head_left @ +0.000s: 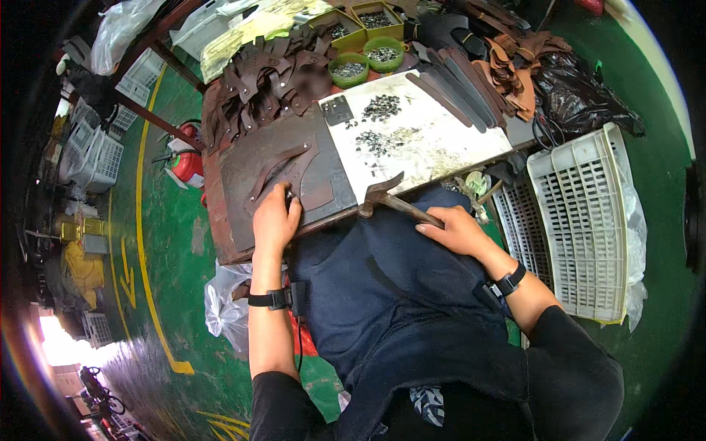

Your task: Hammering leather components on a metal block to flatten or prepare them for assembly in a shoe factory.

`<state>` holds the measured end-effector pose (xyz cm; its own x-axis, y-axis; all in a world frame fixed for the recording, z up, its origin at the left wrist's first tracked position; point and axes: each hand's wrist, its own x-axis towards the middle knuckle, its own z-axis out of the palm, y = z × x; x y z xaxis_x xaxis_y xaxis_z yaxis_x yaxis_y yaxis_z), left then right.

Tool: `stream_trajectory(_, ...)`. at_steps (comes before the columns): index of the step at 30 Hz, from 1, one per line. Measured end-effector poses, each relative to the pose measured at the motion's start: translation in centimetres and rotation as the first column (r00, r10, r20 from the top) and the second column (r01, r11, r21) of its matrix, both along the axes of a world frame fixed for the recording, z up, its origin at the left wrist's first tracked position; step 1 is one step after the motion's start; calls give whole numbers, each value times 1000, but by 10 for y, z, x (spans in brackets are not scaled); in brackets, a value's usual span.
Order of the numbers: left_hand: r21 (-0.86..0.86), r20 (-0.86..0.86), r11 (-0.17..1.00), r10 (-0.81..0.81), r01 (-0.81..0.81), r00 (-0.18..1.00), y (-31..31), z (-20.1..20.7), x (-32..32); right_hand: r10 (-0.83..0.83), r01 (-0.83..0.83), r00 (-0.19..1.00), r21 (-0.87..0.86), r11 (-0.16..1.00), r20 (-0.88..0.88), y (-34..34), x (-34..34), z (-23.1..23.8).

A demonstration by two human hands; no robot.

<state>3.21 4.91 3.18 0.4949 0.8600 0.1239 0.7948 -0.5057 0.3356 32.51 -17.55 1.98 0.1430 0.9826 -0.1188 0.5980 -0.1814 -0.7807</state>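
My left hand [276, 217] rests on a brown leather piece [290, 173] lying on a dark metal plate [243, 165], fingers pressing its near edge. My right hand [456, 229] grips the wooden handle of a hammer [390, 198]; its metal head hovers at the plate's front edge, just right of my left hand. Small metal rivets [381, 140] lie scattered on the white board [426, 136] behind the hammer.
A heap of brown leather pieces [265, 77] lies behind the plate. Green bowls [349, 68] and yellow-green trays [376, 18] hold rivets. Dark leather straps [456, 88] lie at the right. White plastic crates [581, 220] stand on the green floor at my right; a red extinguisher [187, 162] at the left.
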Motion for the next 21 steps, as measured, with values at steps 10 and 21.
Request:
stream_trajectory(10,127,543,992,-85,18,835,11,10,-11,-33,32,999,-37,999,-20,-5,2,-2)
stream_trajectory(21,-276,728,960,184,37,661,18,-30,-9,-52,54,998,-66,996,36,-2,-1,-1)
